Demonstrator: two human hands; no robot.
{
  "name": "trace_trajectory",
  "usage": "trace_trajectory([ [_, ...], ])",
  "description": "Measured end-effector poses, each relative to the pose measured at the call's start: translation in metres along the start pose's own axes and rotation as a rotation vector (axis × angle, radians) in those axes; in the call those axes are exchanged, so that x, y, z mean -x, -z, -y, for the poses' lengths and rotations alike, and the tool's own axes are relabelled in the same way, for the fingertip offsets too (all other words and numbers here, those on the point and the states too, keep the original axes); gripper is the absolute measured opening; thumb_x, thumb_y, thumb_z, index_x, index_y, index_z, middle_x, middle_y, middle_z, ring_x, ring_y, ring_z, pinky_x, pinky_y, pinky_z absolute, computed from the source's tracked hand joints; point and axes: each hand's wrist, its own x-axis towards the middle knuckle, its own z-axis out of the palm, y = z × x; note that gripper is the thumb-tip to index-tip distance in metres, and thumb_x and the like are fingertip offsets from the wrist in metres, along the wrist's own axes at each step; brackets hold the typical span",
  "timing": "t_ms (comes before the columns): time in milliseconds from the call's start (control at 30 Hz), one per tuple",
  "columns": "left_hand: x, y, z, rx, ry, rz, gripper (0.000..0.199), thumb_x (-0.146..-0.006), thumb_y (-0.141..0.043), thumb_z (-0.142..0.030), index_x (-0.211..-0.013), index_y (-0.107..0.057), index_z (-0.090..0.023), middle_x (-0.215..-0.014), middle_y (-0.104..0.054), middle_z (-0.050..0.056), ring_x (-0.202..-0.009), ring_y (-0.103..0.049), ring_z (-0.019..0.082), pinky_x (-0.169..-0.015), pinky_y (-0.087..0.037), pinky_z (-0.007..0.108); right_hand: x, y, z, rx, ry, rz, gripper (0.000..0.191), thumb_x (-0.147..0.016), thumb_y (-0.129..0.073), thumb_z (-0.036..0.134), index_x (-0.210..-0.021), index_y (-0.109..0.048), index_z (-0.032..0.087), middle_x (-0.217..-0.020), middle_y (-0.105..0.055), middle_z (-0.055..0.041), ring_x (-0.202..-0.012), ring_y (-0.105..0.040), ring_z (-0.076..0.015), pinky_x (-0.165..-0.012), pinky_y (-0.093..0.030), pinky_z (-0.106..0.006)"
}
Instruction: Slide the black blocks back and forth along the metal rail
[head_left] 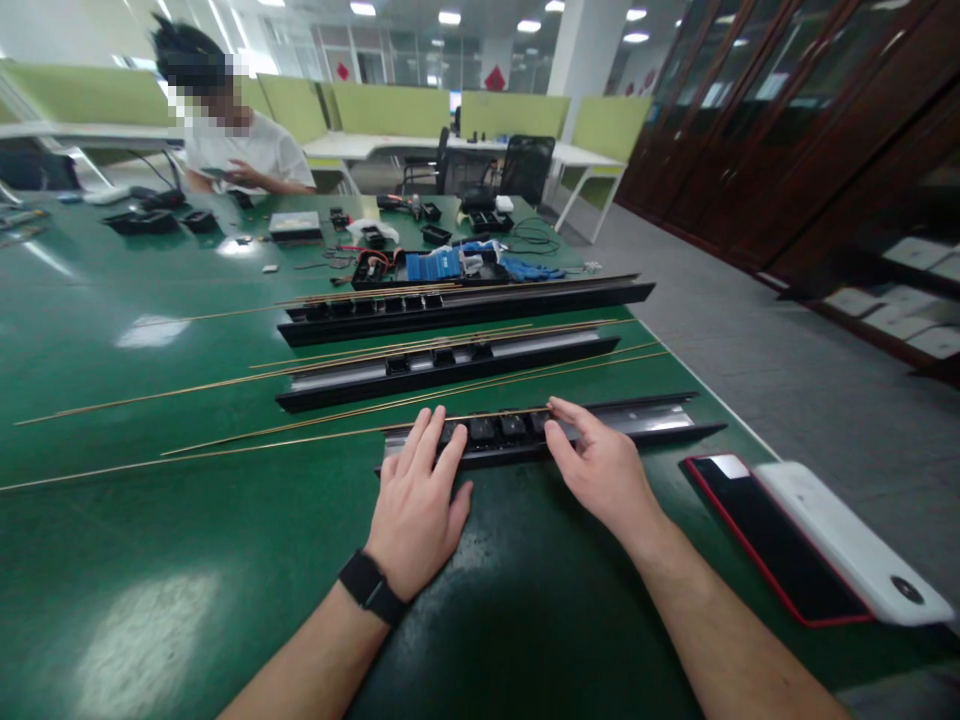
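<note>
A black channel-shaped strip (630, 425) with a silvery inside lies across the table before me, several small black square blocks (512, 426) sitting in it. Along its top runs a thin golden rod (300, 441) that reaches far to the left. My left hand (420, 500) lies over the channel's left part, fingers stretched out and resting on the rod and channel edge. At the right end of the blocks, my right hand (600, 460) has thumb and index finger closed in a pinch at the rod's tip. The palms hide parts of the channel.
Beyond are a middle channel (345, 392) and a far channel (465, 312), with loose golden rods nearby. A red-edged phone (780, 540) and a white device (847, 540) lie right. An open tool case (431, 268) stands behind. A person (240, 150) sits across the green table (247, 580).
</note>
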Motion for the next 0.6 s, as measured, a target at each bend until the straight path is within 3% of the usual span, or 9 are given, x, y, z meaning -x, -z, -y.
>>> trace_trajectory([
  [333, 0.0002, -0.0002, -0.0004, -0.002, 0.000, 0.001, 0.058, -0.098, -0.059, -0.024, -0.154, -0.047, -0.019, -0.170, -0.037, 0.018, -0.159, -0.032, 0.035, -0.108, -0.052, 0.057, -0.0023, 0.0002, -0.0028, 0.017, -0.052, -0.053, 0.042, -0.098, -0.059, 0.044, -0.128, -0.074, 0.019, -0.119, -0.079, -0.0095, -0.106, -0.076, -0.0266, -0.100, -0.060, -0.042],
  [600, 0.0001, 0.0013, -0.0006, 0.005, 0.001, 0.007, 0.057, -0.098, -0.058, -0.024, -0.154, -0.048, -0.019, -0.170, -0.036, 0.019, -0.159, -0.032, 0.035, -0.108, -0.052, 0.059, 0.0003, 0.0000, -0.0008, -0.028, -0.021, -0.003, 0.047, -0.098, -0.061, 0.044, -0.138, -0.069, 0.021, -0.126, -0.077, -0.0091, -0.109, -0.075, -0.0269, -0.096, -0.062, -0.042],
])
